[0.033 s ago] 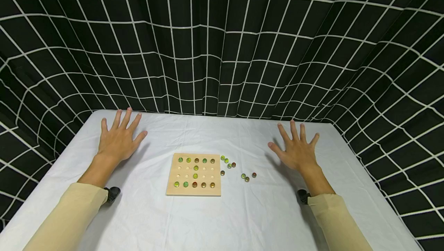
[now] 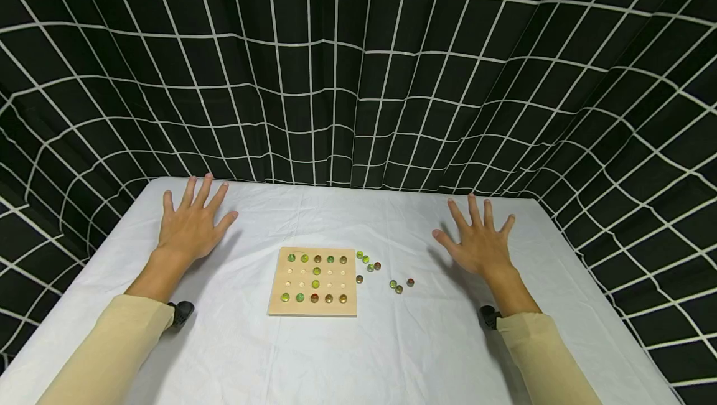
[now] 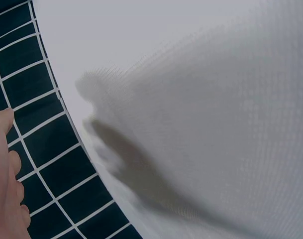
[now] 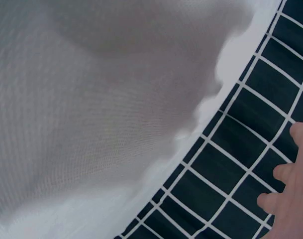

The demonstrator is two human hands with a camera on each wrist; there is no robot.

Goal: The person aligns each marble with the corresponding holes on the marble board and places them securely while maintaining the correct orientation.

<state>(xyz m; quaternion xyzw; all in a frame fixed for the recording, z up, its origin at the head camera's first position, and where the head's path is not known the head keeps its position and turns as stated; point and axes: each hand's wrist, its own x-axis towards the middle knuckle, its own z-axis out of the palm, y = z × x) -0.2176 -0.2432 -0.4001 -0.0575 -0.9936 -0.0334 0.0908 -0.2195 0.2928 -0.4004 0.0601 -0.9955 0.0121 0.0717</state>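
My left hand [image 2: 190, 228] is held out with spread, straight fingers left of a wooden peg-style board [image 2: 313, 310], touching no object. On the other side my right hand [image 2: 480, 246] is spread likewise, right of the loose marbles. Glass marbles fill the board's top row, bottom row and middle column, forming an I shape; bare holes show on either side. Loose green marbles [image 2: 366, 259] and brown ones [image 2: 378, 265] lie by the board's right edge. Further right sits a group with a reddish marble [image 2: 411, 282]. Each wrist view shows part of its hand [image 3: 4, 184] at the frame's edge.
A white cloth [image 2: 336, 355] covers the table. Behind and beside it hangs a black curtain [image 2: 347, 69] with a white grid. Dark bands [image 2: 182, 313] sit at both wrists, by beige sleeves [image 2: 112, 343]. Hand shadows fall on the cloth.
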